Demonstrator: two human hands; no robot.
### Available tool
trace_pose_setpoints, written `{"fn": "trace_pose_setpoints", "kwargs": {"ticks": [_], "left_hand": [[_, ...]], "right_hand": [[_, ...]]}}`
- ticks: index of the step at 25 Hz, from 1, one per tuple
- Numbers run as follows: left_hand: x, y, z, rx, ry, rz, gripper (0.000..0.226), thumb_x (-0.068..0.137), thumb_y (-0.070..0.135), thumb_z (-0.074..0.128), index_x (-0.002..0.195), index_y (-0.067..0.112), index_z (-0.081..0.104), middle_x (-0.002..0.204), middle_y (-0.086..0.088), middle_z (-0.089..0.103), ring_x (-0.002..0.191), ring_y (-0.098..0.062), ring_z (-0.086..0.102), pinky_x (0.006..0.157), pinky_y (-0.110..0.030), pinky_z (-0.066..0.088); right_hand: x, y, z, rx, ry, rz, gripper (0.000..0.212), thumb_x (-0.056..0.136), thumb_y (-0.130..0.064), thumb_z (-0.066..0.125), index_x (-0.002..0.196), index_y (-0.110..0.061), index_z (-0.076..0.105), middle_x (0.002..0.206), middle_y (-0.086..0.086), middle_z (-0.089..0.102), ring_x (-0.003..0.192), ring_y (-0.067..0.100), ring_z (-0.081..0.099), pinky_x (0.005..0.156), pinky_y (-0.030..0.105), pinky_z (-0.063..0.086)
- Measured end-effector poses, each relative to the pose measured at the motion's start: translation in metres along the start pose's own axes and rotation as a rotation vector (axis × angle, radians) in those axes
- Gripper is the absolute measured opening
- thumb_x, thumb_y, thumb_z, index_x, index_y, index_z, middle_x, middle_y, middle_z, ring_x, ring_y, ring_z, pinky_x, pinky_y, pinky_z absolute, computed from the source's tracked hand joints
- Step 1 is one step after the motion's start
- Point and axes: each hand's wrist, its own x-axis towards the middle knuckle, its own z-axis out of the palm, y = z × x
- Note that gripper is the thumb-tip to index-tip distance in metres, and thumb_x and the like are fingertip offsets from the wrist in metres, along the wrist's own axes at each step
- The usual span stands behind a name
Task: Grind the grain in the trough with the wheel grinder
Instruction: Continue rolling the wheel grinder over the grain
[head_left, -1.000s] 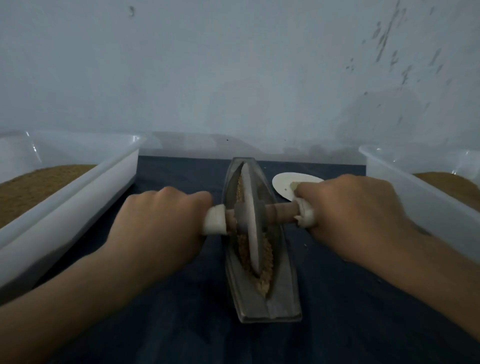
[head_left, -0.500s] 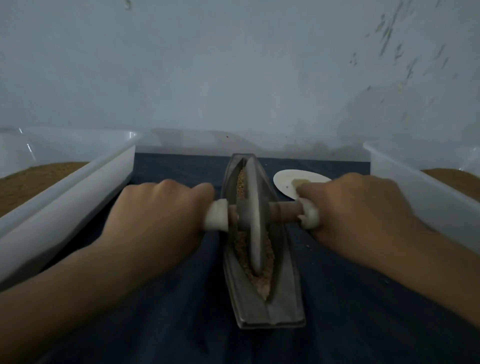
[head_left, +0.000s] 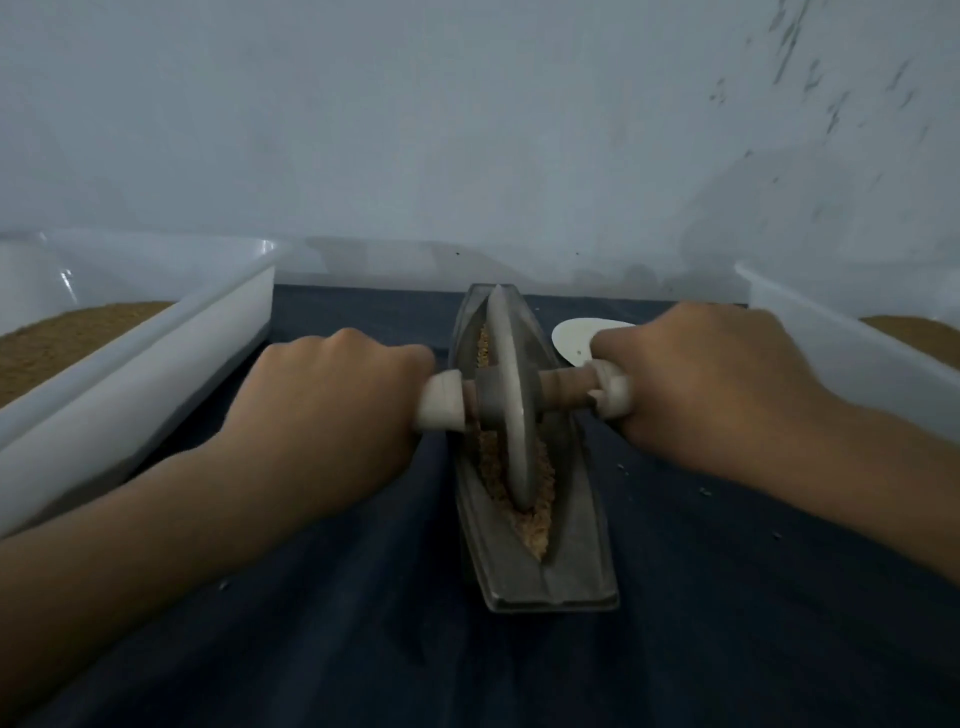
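We log the trough (head_left: 550, 571) on the dark counter (head_left: 727, 623), its long axis running straight away from us. The grain (head_left: 535, 525) lies banked along its groove from the near tip to past the wheel grinder (head_left: 511, 415), which stands upright about mid-trough. The axle (head_left: 563, 392) crosses the trough at right angles: left grip (head_left: 322, 410) clamped round its left end, right grip (head_left: 701, 395) clamped round its right end, each just outside a trough wall and about level with the other. We judge the coming stroke must run along the trough's length, with both grips pushing evenly so the wheel grinder keeps to the groove.
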Motion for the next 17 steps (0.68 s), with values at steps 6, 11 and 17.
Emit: {"fn": "trace_pose_setpoints", "kwargs": {"ticks": [6, 11, 17], "left_hand": [[0.067, 0.012, 0.020, 0.079, -0.152, -0.205, 0.008, 0.091, 0.030, 0.056, 0.095, 0.023, 0.058, 0.079, -0.002, 0.058, 0.064, -0.025, 0.056, 0.054, -0.031, 0.035], [0.021, 0.007, 0.003, 0.038, -0.074, -0.051, 0.028, 0.077, 0.036, 0.065, 0.077, 0.029, 0.038, 0.058, 0.009, 0.035, 0.046, -0.022, 0.043, 0.046, -0.024, 0.019], [0.045, 0.013, 0.004, 0.158, -0.076, -0.073, 0.011, 0.080, 0.026, 0.064, 0.079, 0.025, 0.053, 0.060, 0.001, 0.050, 0.049, -0.027, 0.053, 0.047, -0.025, 0.023]], "right_hand": [[0.049, -0.016, 0.034, 0.087, -0.221, 0.289, 0.009, 0.092, -0.034, 0.064, 0.096, -0.027, 0.064, 0.088, 0.001, 0.067, 0.079, 0.028, 0.063, 0.058, 0.030, 0.035], [0.011, -0.004, 0.014, 0.012, -0.066, 0.038, 0.029, 0.073, -0.041, 0.067, 0.070, -0.032, 0.040, 0.057, -0.011, 0.034, 0.045, 0.010, 0.029, 0.045, 0.021, 0.018], [0.011, -0.013, 0.034, 0.027, -0.075, 0.190, 0.029, 0.076, -0.034, 0.068, 0.073, -0.027, 0.041, 0.057, -0.009, 0.037, 0.047, 0.014, 0.028, 0.047, 0.025, 0.018]]}}
